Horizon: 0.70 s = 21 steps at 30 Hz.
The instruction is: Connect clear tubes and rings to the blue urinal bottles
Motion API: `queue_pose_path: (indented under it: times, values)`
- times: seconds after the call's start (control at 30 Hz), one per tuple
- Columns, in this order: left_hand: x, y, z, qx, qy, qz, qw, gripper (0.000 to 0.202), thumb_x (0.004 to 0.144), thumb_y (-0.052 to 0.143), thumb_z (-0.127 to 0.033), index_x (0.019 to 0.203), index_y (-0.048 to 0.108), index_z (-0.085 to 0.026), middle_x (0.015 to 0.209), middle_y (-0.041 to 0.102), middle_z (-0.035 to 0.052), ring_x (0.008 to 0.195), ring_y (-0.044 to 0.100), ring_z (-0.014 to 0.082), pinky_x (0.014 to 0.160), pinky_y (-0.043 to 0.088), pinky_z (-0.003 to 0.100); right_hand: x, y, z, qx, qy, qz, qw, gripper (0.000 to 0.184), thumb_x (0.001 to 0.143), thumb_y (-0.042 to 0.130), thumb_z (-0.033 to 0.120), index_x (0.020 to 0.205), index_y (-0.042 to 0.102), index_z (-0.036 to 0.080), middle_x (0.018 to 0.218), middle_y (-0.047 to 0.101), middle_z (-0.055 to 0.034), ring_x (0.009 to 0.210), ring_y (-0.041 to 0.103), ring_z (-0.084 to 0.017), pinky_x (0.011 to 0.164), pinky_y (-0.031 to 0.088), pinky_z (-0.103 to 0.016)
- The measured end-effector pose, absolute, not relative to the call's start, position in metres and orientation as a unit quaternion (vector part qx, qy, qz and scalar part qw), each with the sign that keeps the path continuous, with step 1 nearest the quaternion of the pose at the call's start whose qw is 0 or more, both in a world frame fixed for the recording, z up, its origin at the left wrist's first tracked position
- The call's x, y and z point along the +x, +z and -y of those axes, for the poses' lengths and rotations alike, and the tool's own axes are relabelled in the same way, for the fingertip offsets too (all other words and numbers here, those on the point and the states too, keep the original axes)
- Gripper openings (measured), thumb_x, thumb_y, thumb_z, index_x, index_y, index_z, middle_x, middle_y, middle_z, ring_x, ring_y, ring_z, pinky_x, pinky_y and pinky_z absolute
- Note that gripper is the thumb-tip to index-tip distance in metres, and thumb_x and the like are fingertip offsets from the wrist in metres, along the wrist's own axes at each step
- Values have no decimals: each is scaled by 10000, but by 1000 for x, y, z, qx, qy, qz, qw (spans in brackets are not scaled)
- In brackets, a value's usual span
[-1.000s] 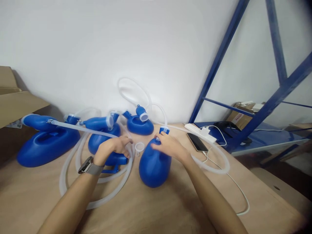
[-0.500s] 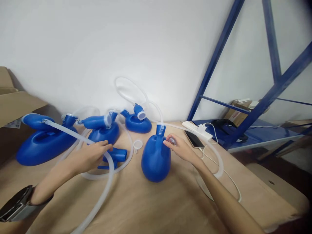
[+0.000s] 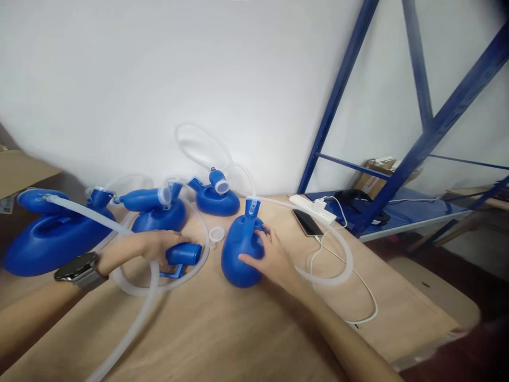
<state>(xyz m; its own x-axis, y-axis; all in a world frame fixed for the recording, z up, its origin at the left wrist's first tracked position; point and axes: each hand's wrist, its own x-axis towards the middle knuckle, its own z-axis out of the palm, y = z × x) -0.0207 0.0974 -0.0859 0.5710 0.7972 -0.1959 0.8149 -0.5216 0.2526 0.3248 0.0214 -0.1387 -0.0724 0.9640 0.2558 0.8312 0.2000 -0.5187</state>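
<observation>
The right hand (image 3: 268, 257) lies on the upright blue bottle (image 3: 240, 254) at centre frame. Its fingers (image 3: 267, 233) are spread wide and curved around the bottle's right flank, with the thumb low on the body; the grasp is a loose, open wrap and not a closed fist. The bottle stands on the bench (image 3: 238, 329), neck upward, with a clear hose (image 3: 338, 265) running from its cap and looping to the right.

The left hand (image 3: 159, 246), left of centre, has its fingers curled down over a blue cylindrical fitting (image 3: 183, 254) that lies on its side. The fingers appear partly closed on the fitting's left end; how firmly they grip cannot be told. A watch (image 3: 77, 268) sits on the left wrist. A second clear hose (image 3: 135, 302) coils around this hand and trails to the lower left of the frame.

A small clear ring (image 3: 217, 235) lies between the two hands, just beside the bottle.

Along the wall behind stand three further blue vessels: a large one (image 3: 51, 239) at far left, a middle one (image 3: 157, 212) and a smaller one (image 3: 217, 199). Right of centre, a phone (image 3: 307, 223) and a white power strip (image 3: 312, 208) lie on the bench, near a blue metal rack (image 3: 397, 175).
</observation>
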Motion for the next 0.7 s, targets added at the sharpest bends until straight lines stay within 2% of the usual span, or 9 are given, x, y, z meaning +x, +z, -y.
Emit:
queue_pose_path:
  times: [0.07, 0.13, 0.23, 0.33, 0.4, 0.5, 0.6, 0.7]
  values:
    - [-11, -63, -95, 883, -24, -444, 155, 646, 650, 820, -414, 1279, 714, -312, 1136, 766, 37, 1001, 715, 331, 822, 561, 362, 329, -139, -23, -611, 137, 721, 296, 787, 776, 760, 709, 1400, 585, 263, 1577, 427, -150, 1416, 508, -374, 1149, 449, -540]
    - [9, -40, -91, 888, 75, -440, 112, 659, 765, 752, -512, 1368, 639, -271, 1245, 715, 71, 1096, 678, 339, 925, 544, 395, 331, -142, -24, -603, 146, 719, 313, 783, 755, 785, 699, 1382, 597, 269, 1569, 435, -142, 1409, 518, -364, 1153, 452, -531]
    - [57, -25, -88, 866, 244, -433, 58, 829, 813, 705, -690, 1462, 504, -214, 1345, 615, 119, 1206, 611, 351, 1034, 508, 449, 331, -148, -26, -602, 161, 707, 333, 797, 714, 822, 691, 1346, 615, 252, 1606, 404, -150, 1448, 480, -372, 1175, 431, -539]
    - [111, -37, -91, 871, 302, -383, 66, 886, 850, 684, -716, 1515, 406, -200, 1414, 506, 161, 1229, 599, 350, 1044, 514, 474, 331, -154, -27, -604, 180, 694, 347, 835, 697, 841, 670, 1369, 592, 241, 1595, 446, -150, 1446, 485, -376, 1190, 411, -562]
    - [140, -51, -96, 895, 288, -334, 69, 828, 944, 607, -656, 1563, 318, -189, 1450, 465, 180, 1253, 594, 331, 1072, 504, 460, 330, -156, -27, -600, 190, 692, 354, 881, 713, 837, 644, 1439, 540, 243, 1551, 508, -143, 1426, 506, -372, 1188, 412, -570]
    - [162, -64, -102, 938, 213, -272, 1, 720, 1036, 507, -545, 1605, 261, -178, 1470, 474, 194, 1293, 566, 337, 1086, 482, 458, 329, -153, -24, -590, 197, 691, 368, 894, 736, 831, 604, 1485, 504, 243, 1543, 523, -133, 1442, 486, -362, 1193, 413, -550]
    - [157, -57, -105, 956, 125, -259, -64, 732, 1015, 558, -523, 1626, 283, -230, 1480, 514, 178, 1269, 578, 357, 979, 525, 424, 327, -147, -21, -588, 207, 688, 371, 796, 732, 843, 574, 1413, 577, 261, 1522, 547, -113, 1415, 511, -357, 1172, 440, -533]
    - [140, -36, -104, 957, 56, -275, -76, 772, 953, 632, -567, 1612, 373, -260, 1469, 554, 168, 1212, 624, 366, 853, 550, 375, 328, -142, -20, -585, 221, 690, 364, 743, 712, 866, 562, 1351, 628, 266, 1466, 598, -103, 1346, 566, -357, 1120, 486, -530]
